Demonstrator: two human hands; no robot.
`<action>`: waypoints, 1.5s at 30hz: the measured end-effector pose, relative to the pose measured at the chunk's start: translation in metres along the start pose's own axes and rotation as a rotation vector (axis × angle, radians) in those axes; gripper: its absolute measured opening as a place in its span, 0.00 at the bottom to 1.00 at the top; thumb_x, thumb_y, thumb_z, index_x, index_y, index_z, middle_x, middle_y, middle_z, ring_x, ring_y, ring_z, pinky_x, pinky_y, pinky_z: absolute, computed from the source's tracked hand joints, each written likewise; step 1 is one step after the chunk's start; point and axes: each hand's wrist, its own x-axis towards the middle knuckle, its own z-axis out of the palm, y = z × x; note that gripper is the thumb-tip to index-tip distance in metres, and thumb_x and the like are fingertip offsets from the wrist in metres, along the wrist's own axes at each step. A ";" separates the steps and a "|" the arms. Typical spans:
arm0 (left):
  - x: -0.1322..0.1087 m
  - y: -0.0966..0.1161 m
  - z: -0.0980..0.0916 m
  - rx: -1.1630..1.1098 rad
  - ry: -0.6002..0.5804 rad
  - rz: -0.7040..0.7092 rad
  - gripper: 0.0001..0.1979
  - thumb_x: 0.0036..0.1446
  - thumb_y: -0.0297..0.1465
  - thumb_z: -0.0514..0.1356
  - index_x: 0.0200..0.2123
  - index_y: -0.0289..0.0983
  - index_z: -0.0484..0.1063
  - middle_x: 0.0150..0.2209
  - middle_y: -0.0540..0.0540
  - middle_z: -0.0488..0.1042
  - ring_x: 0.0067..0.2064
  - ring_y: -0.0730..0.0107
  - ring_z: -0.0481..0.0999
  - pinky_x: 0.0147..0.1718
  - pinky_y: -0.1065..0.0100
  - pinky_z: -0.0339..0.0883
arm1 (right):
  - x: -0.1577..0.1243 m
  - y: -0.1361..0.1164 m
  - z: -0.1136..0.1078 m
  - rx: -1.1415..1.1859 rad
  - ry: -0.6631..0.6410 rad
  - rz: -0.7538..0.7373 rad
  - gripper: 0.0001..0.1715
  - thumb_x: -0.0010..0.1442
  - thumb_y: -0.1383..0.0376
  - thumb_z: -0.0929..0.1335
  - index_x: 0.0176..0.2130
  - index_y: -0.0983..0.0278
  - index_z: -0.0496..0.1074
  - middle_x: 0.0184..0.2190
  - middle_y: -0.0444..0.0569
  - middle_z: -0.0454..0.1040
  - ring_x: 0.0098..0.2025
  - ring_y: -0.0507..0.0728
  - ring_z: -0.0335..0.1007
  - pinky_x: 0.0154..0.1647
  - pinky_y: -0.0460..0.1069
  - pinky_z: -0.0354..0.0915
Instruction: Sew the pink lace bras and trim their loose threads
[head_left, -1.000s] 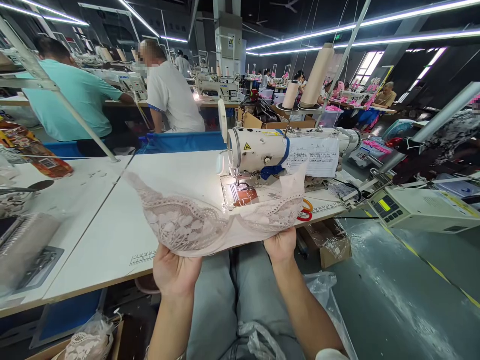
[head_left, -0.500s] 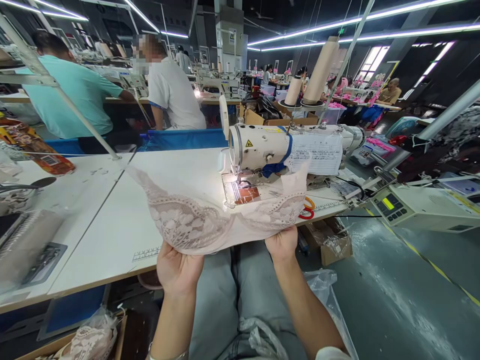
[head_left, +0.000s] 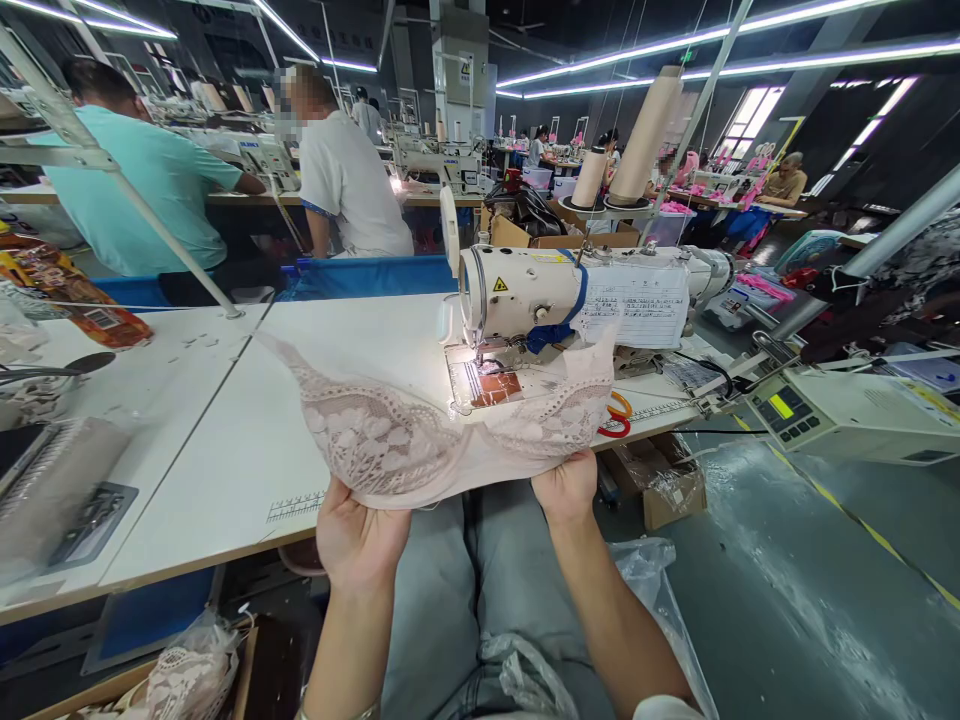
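A pale pink lace bra (head_left: 390, 445) is spread between my hands at the front edge of the white sewing table, its cups facing up. My left hand (head_left: 361, 535) grips the lower band under the left cup, fingers hidden beneath the fabric. Under the right cup, my right hand (head_left: 568, 488) is closed on the same band. Just beyond the bra stands a sewing machine (head_left: 517, 290), its lamp lighting the needle plate (head_left: 484, 380). The orange and red handles of scissors (head_left: 616, 418) show beside the right cup.
A bottle (head_left: 75, 300) lies at the table's left, near a spiral notebook (head_left: 67, 480). Thread cones (head_left: 645, 140) rise behind the machine. A control box (head_left: 847, 415) sits at the right. Below left, a box holds bagged lace pieces (head_left: 191, 670). Two people sit working ahead.
Almost nothing differs. The view has shifted very slightly, and both hands keep the bra stretched in the same place.
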 end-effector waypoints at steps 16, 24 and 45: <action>-0.005 -0.005 -0.001 -0.037 -0.139 -0.030 0.25 0.73 0.33 0.38 0.69 0.40 0.53 0.65 0.41 0.63 0.66 0.69 0.63 0.68 0.59 0.43 | 0.002 0.001 -0.002 0.000 0.034 0.074 0.21 0.66 0.65 0.58 0.45 0.62 0.77 0.49 0.49 0.79 0.60 0.54 0.68 0.68 0.60 0.55; -0.001 0.000 -0.005 0.084 -0.058 -0.017 0.26 0.71 0.29 0.36 0.68 0.41 0.56 0.64 0.42 0.66 0.68 0.64 0.60 0.69 0.51 0.31 | 0.002 0.002 -0.005 -0.016 0.002 0.076 0.18 0.65 0.63 0.60 0.46 0.61 0.77 0.50 0.49 0.79 0.60 0.55 0.68 0.69 0.61 0.53; -0.003 -0.005 -0.002 0.137 -0.024 0.023 0.27 0.69 0.27 0.38 0.68 0.41 0.56 0.64 0.42 0.66 0.66 0.65 0.63 0.69 0.51 0.32 | 0.000 0.004 -0.003 0.035 0.034 0.081 0.19 0.63 0.65 0.59 0.40 0.61 0.78 0.44 0.48 0.81 0.55 0.56 0.72 0.67 0.62 0.54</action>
